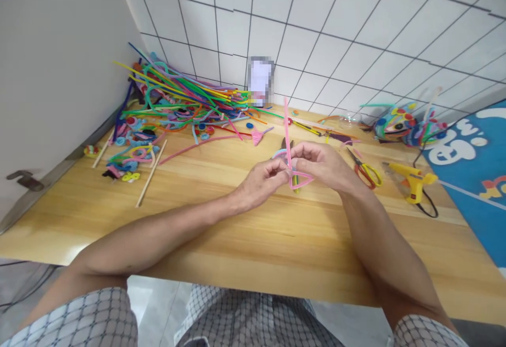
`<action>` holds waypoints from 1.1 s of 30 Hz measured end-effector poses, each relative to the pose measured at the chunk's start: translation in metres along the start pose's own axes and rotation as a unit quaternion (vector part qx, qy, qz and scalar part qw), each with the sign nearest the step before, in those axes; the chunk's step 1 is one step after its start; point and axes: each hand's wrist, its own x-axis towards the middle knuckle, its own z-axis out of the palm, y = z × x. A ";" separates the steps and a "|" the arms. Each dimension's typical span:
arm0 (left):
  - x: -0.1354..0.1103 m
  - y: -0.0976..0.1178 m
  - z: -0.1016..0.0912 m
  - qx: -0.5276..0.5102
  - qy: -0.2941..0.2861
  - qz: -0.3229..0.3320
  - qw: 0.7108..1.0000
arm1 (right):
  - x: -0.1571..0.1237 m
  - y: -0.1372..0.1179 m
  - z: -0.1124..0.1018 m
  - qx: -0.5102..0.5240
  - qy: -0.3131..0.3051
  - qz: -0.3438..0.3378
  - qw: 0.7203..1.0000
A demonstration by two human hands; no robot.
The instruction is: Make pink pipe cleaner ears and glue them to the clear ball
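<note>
Both hands meet mid-table (253,236): left hand (263,178) pinched tight on pink pipe cleaner (287,125), right hand (322,165) curled closed round its bent loop. Stem sticks straight up. Scissors (367,172) & glue gun (413,181) just to the right, pipe-cleaner pile (177,99) back left.
</note>
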 end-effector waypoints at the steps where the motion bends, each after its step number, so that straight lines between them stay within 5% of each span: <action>1: 0.000 0.001 -0.001 0.001 0.006 0.010 1.000 | 0.000 0.001 0.000 -0.001 0.007 -0.002 1.000; 7: 0.029 0.012 -0.034 -0.001 0.129 0.068 0.989 | 0.015 -0.003 -0.009 -0.105 0.079 -0.049 0.990; 11: 0.051 0.002 -0.069 -0.008 0.227 0.043 0.973 | 0.065 -0.006 -0.012 -0.266 0.084 -0.079 0.957; 13: 0.048 -0.008 -0.082 -0.011 0.246 -0.006 0.969 | 0.099 -0.004 -0.006 -0.342 0.028 -0.058 0.938; 19: 0.015 -0.032 -0.098 -0.002 0.255 -0.037 0.966 | 0.165 0.015 0.029 -0.607 -0.117 -0.022 0.785; 21: 0.013 -0.036 -0.098 -0.006 0.251 -0.032 0.967 | 0.171 0.019 0.036 -0.631 -0.138 -0.020 0.763; 26: 0.020 -0.040 -0.100 -0.010 0.254 -0.028 0.967 | 0.169 0.015 0.029 -0.586 -0.103 -0.034 0.803; 33: 0.020 -0.039 -0.099 -0.045 0.235 -0.023 0.971 | 0.112 -0.015 -0.007 -0.291 0.059 -0.083 0.951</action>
